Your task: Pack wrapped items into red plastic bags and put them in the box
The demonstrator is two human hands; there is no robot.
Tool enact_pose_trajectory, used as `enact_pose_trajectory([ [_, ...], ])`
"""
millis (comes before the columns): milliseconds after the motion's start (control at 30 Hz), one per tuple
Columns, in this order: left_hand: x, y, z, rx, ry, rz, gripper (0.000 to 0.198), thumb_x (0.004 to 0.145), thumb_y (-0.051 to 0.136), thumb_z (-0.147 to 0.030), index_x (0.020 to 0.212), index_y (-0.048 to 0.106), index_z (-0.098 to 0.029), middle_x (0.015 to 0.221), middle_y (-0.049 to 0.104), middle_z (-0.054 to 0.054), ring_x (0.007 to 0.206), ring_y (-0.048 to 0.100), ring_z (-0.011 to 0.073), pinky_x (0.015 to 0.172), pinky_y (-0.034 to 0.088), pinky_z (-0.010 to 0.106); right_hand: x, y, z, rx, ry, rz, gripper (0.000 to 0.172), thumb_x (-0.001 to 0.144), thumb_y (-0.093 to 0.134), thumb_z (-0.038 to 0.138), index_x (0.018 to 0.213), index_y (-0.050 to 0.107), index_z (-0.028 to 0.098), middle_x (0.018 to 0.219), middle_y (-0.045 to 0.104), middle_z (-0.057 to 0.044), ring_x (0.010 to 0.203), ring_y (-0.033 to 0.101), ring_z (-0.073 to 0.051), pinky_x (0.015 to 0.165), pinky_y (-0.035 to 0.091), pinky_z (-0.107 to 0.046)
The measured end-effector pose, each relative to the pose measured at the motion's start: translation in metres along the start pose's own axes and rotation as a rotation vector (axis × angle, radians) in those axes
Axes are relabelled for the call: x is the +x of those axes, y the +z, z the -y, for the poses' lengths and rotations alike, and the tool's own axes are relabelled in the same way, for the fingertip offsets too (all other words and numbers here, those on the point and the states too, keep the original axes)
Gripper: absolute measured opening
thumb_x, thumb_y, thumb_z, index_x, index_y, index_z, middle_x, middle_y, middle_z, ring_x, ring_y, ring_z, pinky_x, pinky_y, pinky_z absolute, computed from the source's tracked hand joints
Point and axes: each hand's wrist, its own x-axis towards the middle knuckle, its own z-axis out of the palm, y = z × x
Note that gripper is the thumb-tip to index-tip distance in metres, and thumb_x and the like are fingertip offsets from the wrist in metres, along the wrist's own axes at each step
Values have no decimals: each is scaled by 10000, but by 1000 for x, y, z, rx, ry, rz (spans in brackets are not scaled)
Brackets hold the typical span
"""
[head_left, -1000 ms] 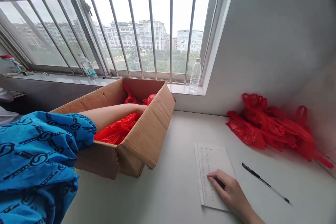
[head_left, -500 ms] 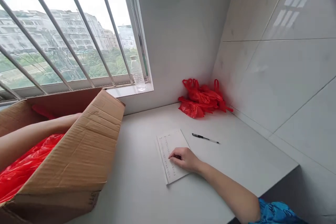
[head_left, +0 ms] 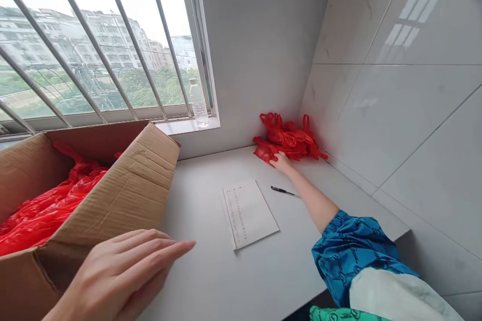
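Left hand (head_left: 128, 266) now outside box (head_left: 131, 185) edge, outstretched — right hand (head_left: 280, 161) on bags (head_left: 288, 138), grip unclear

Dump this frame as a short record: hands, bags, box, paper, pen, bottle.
left_hand: left hand in the foreground, fingers extended, nearest the cardboard box
right_hand: right hand touching the near side of the red plastic bag pile; grip unclear
bag_pile: on the white tabletop, by the wall corner
box: open-topped, red plastic bags inside
paper: written paper on the tabletop
pen: black-and-clear pen right of the paper
bottle: clear plastic bottle upright on the windowsill
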Motion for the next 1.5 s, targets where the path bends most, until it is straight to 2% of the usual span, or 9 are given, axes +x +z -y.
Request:
enact_pose_trajectory([
  [100, -8, 32, 6, -37, -90, 138, 530, 858, 533, -109, 1267, 625, -432, 775, 746, -50, 620, 699, 148, 560, 581, 242, -5, 4, 3, 47, -39, -11, 192, 835, 643, 242, 960, 690, 105, 1139, 660, -161, 1082, 625, -265, 1001, 443, -399],
  [367, 1, 88, 33, -241, -447, -24, 252, 981, 482, -259, 1085, 709, -232, 900, 749, 35, 837, 720, 163, 741, 586, 254, -45, 1, 62, 333, -306, 108, 334, 971, 471, 410, 1068, 700, 186, 1202, 676, -80, 1146, 609, -205, 994, 472, -333],
  [500, 10, 114, 49, -140, -532, -103, 253, 978, 483, -291, 1118, 691, -255, 1184, 678, 56, 1060, 658, 201, 880, 568, 325, -84, 13, 72, 432, -291, 356, 345, 935, 549, 469, 950, 748, 188, 1092, 714, -79, 1017, 664, -232, 913, 520, -360],
  [600, 6, 135, 58, -48, -577, 16, 246, 965, 512, -316, 1149, 672, -289, 1189, 667, 39, 1082, 639, 210, 857, 552, 320, -115, 24, 68, 338, -271, 497, 350, 919, 571, 491, 854, 752, 198, 1018, 727, -65, 816, 678, -200, 754, 538, -321],
  [733, -4, 160, 65, 53, -588, 208, 203, 927, 578, -272, 1102, 677, -297, 1098, 689, 19, 1008, 647, 214, 783, 523, 308, -141, 33, 67, 163, -280, 402, 371, 949, 517, 520, 813, 690, 221, 759, 708, -15, 606, 603, -160, 605, 453, -280],
  [867, -7, 180, 67, 124, -628, 183, 147, 931, 551, -218, 991, 676, -267, 992, 691, 20, 879, 646, 195, 712, 488, 292, -150, 41, 71, 26, -292, 310, 291, 920, 577, 524, 927, 645, 241, 773, 715, 2, 623, 616, -168, 616, 418, -268],
  [1267, -27, 147, 96, -33, -925, -146, 240, 919, 535, -310, 1117, 636, -219, 908, 698, 30, 770, 635, 170, 676, 488, 274, -121, -10, 41, -34, -229, 218, 211, 911, 590, 424, 815, 662, 251, 892, 700, 1, 700, 584, -168, 651, 422, -289],
  [1400, -23, 156, 72, 51, -718, -108, 322, 927, 541, -292, 1242, 594, -247, 1320, 583, 83, 1130, 589, 232, 905, 489, 359, -130, 0, 54, 24, -333, 258, 245, 913, 605, 469, 1040, 647, 264, 1123, 684, -28, 1061, 597, -243, 918, 416, -381],
  [1500, -13, 167, 52, 144, -532, 10, 375, 901, 609, -268, 1275, 595, -293, 1336, 587, 64, 1178, 543, 255, 1023, 399, 429, -144, 15, 73, 68, -348, 234, 269, 938, 595, 452, 1118, 626, 254, 1012, 702, -27, 984, 619, -231, 956, 391, -407],
])
